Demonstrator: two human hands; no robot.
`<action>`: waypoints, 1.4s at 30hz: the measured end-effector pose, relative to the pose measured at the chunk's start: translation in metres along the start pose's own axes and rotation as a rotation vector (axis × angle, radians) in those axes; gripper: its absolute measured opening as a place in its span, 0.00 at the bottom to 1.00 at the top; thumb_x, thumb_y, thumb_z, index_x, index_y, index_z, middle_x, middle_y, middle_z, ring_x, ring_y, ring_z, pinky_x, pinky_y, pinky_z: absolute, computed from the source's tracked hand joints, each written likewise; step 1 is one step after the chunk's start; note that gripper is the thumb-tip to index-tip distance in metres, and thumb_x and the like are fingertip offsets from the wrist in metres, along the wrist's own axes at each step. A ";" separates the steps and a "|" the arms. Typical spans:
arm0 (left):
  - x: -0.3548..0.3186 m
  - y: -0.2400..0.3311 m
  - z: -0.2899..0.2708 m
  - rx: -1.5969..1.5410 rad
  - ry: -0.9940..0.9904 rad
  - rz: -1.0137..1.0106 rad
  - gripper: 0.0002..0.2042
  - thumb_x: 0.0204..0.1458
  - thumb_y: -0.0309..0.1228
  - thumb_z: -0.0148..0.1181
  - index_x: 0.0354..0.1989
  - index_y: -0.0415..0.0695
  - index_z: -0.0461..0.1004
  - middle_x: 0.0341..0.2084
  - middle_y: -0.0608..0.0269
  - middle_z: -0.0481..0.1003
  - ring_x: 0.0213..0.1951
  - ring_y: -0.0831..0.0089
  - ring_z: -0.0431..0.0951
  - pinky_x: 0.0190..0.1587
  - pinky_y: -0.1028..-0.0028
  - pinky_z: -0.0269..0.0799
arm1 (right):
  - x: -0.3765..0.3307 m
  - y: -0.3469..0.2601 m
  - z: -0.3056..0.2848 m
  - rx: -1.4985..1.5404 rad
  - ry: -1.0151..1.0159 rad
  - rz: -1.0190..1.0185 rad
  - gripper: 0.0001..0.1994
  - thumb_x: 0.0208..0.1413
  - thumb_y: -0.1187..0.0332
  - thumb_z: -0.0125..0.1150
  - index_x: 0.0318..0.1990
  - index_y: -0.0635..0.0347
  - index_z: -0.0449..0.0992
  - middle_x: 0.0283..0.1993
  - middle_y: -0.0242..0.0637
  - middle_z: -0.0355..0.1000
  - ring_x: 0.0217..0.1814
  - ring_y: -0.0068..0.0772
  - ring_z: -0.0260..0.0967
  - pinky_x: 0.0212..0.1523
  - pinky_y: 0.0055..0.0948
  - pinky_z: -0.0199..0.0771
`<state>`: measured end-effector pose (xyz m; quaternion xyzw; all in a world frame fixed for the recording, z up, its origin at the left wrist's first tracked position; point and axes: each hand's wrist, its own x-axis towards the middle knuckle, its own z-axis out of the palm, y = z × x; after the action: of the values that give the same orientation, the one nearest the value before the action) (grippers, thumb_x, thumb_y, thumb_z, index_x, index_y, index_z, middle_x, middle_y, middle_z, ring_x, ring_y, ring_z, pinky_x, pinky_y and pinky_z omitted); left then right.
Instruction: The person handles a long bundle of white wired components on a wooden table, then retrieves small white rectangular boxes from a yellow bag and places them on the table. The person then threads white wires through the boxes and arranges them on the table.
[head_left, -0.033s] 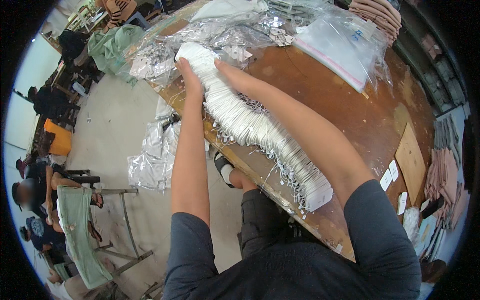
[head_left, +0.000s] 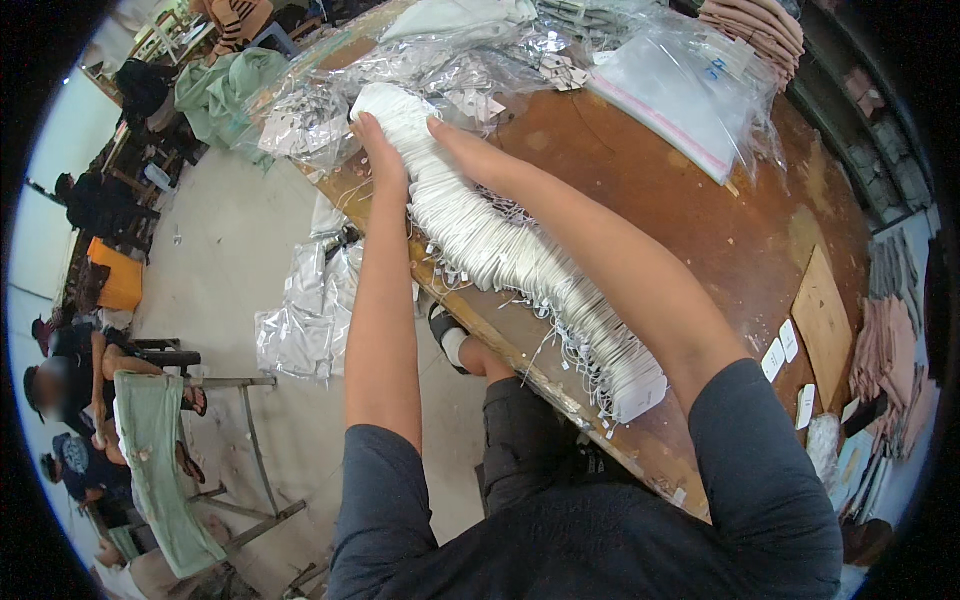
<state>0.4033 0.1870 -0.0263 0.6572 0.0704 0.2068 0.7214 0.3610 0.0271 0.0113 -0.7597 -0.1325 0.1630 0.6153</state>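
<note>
I had both hands at the far end of the long row of white tags [head_left: 500,250] on the worktop [head_left: 740,230], left hand [head_left: 385,160] and right hand [head_left: 460,140] w/ fingers pressed against it, row's axis running back toward me.

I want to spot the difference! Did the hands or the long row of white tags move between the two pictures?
Nothing visibly changed. The left hand and right hand press the far end of the long row of white tags on the brown table, just as before. The clear plastic bags lie where they were.
</note>
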 end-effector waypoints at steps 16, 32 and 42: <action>-0.041 0.051 -0.007 -0.261 -0.206 -0.004 0.39 0.65 0.61 0.25 0.69 0.36 0.53 0.65 0.52 0.61 0.64 0.62 0.61 0.68 0.66 0.52 | -0.049 -0.057 -0.018 0.178 -0.175 -0.006 0.44 0.64 0.34 0.33 0.73 0.67 0.45 0.76 0.47 0.45 0.76 0.38 0.44 0.74 0.32 0.39; -0.057 0.055 -0.024 -0.419 -0.415 -0.128 0.41 0.65 0.61 0.23 0.73 0.35 0.36 0.72 0.53 0.43 0.72 0.63 0.45 0.72 0.68 0.40 | -0.049 -0.049 0.000 0.334 -0.010 0.031 0.39 0.66 0.38 0.33 0.70 0.65 0.55 0.70 0.45 0.59 0.70 0.36 0.58 0.69 0.31 0.53; -0.068 0.072 -0.011 -0.269 -0.536 -0.265 0.37 0.67 0.57 0.24 0.71 0.35 0.44 0.69 0.53 0.53 0.69 0.66 0.52 0.70 0.68 0.46 | -0.047 -0.049 -0.001 0.330 -0.049 0.056 0.37 0.67 0.40 0.35 0.69 0.63 0.57 0.67 0.44 0.62 0.66 0.34 0.61 0.66 0.30 0.58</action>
<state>0.3235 0.1739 0.0309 0.5721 -0.0652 -0.0618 0.8153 0.3186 0.0171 0.0632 -0.6477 -0.0977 0.2183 0.7234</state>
